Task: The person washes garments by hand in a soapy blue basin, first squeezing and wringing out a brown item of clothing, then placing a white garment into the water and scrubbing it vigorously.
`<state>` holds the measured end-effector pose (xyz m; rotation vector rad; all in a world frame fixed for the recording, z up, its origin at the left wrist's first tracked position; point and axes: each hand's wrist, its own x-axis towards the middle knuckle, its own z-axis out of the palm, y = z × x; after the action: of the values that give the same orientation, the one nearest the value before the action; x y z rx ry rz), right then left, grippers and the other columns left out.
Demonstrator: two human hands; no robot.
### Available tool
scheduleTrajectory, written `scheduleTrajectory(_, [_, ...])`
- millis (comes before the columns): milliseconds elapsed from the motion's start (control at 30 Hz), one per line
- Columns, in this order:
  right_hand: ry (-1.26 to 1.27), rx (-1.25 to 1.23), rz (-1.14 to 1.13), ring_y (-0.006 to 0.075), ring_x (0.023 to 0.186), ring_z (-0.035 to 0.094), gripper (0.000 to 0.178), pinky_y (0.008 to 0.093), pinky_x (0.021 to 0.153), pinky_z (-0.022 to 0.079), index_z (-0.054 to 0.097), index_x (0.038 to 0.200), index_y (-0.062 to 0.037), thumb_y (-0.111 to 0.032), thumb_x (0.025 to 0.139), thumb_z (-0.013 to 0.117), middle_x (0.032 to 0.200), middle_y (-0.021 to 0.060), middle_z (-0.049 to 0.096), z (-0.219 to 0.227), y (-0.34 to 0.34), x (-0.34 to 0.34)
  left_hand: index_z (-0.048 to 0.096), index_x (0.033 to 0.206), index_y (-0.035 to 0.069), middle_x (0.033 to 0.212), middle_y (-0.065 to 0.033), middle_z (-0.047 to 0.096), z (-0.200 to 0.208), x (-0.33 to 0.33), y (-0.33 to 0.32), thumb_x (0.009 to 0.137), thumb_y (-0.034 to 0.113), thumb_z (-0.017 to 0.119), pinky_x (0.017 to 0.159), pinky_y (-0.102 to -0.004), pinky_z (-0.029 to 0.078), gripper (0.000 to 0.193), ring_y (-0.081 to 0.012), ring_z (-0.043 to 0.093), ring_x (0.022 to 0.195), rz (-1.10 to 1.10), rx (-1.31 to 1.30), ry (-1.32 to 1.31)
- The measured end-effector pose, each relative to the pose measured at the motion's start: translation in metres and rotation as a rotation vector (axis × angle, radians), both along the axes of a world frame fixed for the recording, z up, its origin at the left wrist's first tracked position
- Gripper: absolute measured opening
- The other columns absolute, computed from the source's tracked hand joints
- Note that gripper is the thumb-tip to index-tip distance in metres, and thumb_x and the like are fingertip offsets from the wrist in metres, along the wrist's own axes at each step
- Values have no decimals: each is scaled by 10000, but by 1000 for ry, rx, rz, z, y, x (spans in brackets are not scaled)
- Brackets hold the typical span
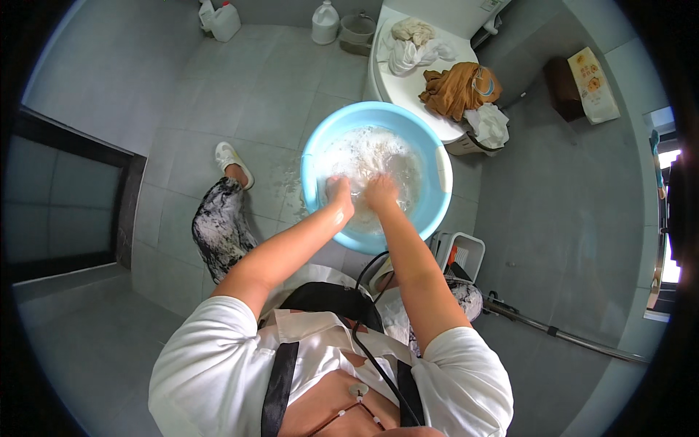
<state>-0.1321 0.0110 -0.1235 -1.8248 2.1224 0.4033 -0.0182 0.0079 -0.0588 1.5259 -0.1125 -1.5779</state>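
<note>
A round light-blue basin holds foamy, cloudy water. Both my arms reach down into it. At its left side my left hand is curled closed at the water's surface; whatever it grips is hidden. Close beside it, on the right, my right hand dips into the foam, its fingers blurred and covered by suds. Some pale, creased material seems to show through the froth just beyond the hands, but I cannot make out its kind.
Behind the basin, a white toilet carries a brown garment and white cloths. A bin with a white liner stands beside it. White jugs line the far wall. A tissue pack sits at the right wall.
</note>
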Motion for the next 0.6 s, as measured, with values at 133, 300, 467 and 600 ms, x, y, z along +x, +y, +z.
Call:
scheduleTrajectory(133, [-36, 338, 156, 264, 1046, 530, 546, 383, 886, 415, 474, 1195, -52, -303, 722, 584, 1202, 120, 509, 5, -7, -9, 465, 1020, 4, 983, -120, 507, 1, 0, -6, 716, 81, 509, 780, -368, 424, 316, -223, 495, 885, 61, -28, -32])
scheduleTrajectory(300, [-406, -200, -240, 298, 1040, 522, 664, 380, 879, 420, 450, 1231, -100, -131, 599, 652, 1164, 160, 523, 91, -8, -4, 472, 1143, 104, 1092, -115, 498, -39, -16, -20, 785, 282, 557, 803, -449, 403, 409, -255, 478, 994, -133, 62, 365])
scheduleTrajectory(467, [-640, -524, -74, 334, 1043, 509, 678, 385, 860, 430, 457, 1223, -103, -96, 575, 657, 1132, 155, 534, 132, 18, -2, 443, 1209, 90, 1196, -133, 477, 0, -18, -31, 842, 424, 482, 923, -472, 364, 498, -299, 450, 1108, -294, -50, 665])
scheduleTrajectory(600, [-804, -581, 176, 312, 974, 541, 577, 375, 817, 458, 536, 1140, -146, -24, 584, 628, 1105, 117, 542, 156, 39, -2, 476, 1163, 40, 1099, -140, 538, 18, -4, -41, 846, 371, 433, 889, -425, 415, 460, -295, 526, 1009, -392, -152, 841])
